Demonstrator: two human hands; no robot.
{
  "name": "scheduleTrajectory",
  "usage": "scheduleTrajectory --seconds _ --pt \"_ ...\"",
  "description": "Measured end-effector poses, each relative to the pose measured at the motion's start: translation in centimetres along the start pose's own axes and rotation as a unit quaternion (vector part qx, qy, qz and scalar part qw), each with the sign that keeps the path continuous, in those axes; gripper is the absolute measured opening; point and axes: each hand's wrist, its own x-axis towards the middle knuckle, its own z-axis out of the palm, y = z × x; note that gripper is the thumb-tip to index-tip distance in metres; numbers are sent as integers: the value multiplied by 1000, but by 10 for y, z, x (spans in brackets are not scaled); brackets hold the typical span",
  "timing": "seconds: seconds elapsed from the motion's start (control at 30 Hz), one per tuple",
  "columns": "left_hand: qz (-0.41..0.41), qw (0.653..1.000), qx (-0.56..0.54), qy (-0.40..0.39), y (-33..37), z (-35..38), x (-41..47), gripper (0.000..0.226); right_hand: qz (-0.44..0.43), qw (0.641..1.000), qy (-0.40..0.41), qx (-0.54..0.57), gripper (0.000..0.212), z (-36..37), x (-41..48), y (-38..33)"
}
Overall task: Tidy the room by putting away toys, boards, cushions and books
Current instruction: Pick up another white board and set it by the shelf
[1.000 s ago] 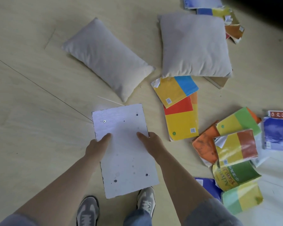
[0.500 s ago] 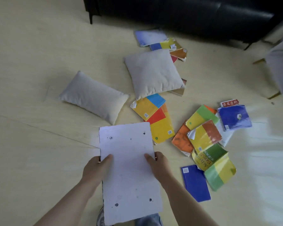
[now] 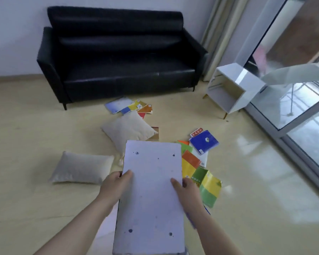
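Pale wood floor [image 3: 26, 126], corner of a living room. White board [image 3: 151, 190] is up off the floor at lower centre of frame, roughly flat, long side pointing away from the person. Left hand [image 3: 114, 184] grasps its left edge and right hand [image 3: 186, 190] its right edge. Thumbs are on top; the fingers underneath are out of sight. My read: a grip on both sides keeps a wide stiff panel level.

- Beige cushion [image 3: 127, 129] lies just past the far edge, partly hidden behind the board.
- Second cushion [image 3: 81, 167] is to the left, apart.
- Coloured books [image 3: 203, 141] are scattered right of the board, some hidden behind its right edge.
- Smaller bunch of books [image 3: 129, 106] sits at upper centre, by the sofa's feet.
- Black sofa [image 3: 118, 52] is against the wall, top of frame.
- White open-front cabinet [image 3: 228, 89] stands upper right beside the glass door [image 3: 302, 116]. It's a plausible home for the books.

Judgement: board in transit, not yet put away. Cushions and books all on the floor.
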Motion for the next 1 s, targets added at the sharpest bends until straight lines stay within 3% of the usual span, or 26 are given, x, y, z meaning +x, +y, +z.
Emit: scheduleTrajectory --seconds 0.13,0.4,0.67,0.8,0.93,1.0 --pt "54 997 9 -57 53 49 -39 29 -2 998 56 19 36 -76 -27 1" --pt "71 989 35 -125 90 177 -97 34 -8 993 110 50 37 -227 -70 40" --pt "45 983 9 -179 115 351 -164 42 -15 983 172 67 45 -403 -95 107" --pt "37 978 3 -206 128 424 -190 65 -2 976 199 89 40 -473 -96 134" --pt "26 973 -6 -229 146 488 -196 49 15 974 202 100 37 -531 -77 156" --pt "24 973 -6 -229 153 518 -184 54 24 972 205 112 33 -552 -60 164"
